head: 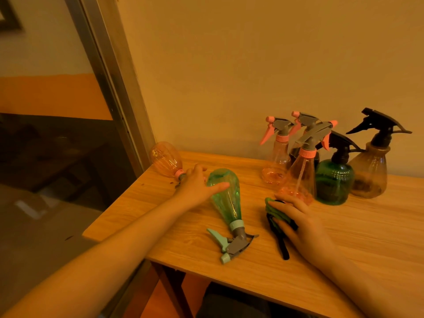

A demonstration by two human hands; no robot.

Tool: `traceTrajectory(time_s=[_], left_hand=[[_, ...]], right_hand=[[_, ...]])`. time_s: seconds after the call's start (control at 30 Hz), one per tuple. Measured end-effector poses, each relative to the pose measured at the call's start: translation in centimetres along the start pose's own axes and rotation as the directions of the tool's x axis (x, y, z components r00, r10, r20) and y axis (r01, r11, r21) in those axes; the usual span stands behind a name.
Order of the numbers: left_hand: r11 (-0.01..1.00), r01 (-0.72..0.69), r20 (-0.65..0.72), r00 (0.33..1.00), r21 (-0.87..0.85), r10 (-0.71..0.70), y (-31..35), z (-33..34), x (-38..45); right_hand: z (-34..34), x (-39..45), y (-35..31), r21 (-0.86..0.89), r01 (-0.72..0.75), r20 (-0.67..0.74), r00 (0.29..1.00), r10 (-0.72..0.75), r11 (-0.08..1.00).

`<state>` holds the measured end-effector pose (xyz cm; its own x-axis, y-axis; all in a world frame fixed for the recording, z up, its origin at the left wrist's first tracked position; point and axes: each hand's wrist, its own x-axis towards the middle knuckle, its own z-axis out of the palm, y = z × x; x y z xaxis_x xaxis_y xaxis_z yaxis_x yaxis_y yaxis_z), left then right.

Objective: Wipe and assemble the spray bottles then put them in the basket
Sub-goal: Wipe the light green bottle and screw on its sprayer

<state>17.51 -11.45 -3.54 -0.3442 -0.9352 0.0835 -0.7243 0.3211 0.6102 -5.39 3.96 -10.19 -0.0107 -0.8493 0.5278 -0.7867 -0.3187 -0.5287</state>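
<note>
The left hand (196,183) lies flat and released across the base of the lying green bottle (226,198), fingertips reaching the neck of the orange bottle (166,160) at the tabletop's (344,249) far-left corner; the right hand (302,226) presses straight fingers on the cloth (274,211). Judged step: selecting a bottle to wipe, which calls for closing a grip on one body and raising the cloth. The orange bottle overhangs the edge; five standing bottles (333,180) crowd beyond the right hand, open tabletop lies nearer the person, and no basket is visible.

Matt wood-grain table (344,237), glossy see-through plastic green bottle (226,196) and orange bottle (165,160), matt grey plastic trigger head (237,245), soft green cloth (274,211), brushed metal door frame (107,72).
</note>
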Motion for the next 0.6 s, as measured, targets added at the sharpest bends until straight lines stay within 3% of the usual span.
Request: traceTrajectory(time_s=[0.17,0.27,0.4,0.6], left_hand=[[0.997,-0.012,0.069,0.998,0.078,0.007,0.8,0.9,0.5],[0.999,-0.021,0.124,0.992,-0.039,0.026,1.3,0.7,1.2],[0.983,-0.07,0.32,0.94,-0.169,0.122,1.5,0.0,1.4],[0.97,-0.164,0.208,0.957,-0.181,0.201,0.9,0.5,-0.1]], right_hand=[[0.1,-0.1,0.2,-0.004,0.007,-0.006,1.0,-0.007,1.0],[0.1,-0.1,0.3,-0.015,-0.004,0.008,1.0,0.004,1.0],[0.0,0.0,0.3,-0.002,-0.008,0.012,1.0,0.008,1.0],[0.0,-0.1,0.1,-0.012,-0.008,0.016,1.0,0.008,1.0]])
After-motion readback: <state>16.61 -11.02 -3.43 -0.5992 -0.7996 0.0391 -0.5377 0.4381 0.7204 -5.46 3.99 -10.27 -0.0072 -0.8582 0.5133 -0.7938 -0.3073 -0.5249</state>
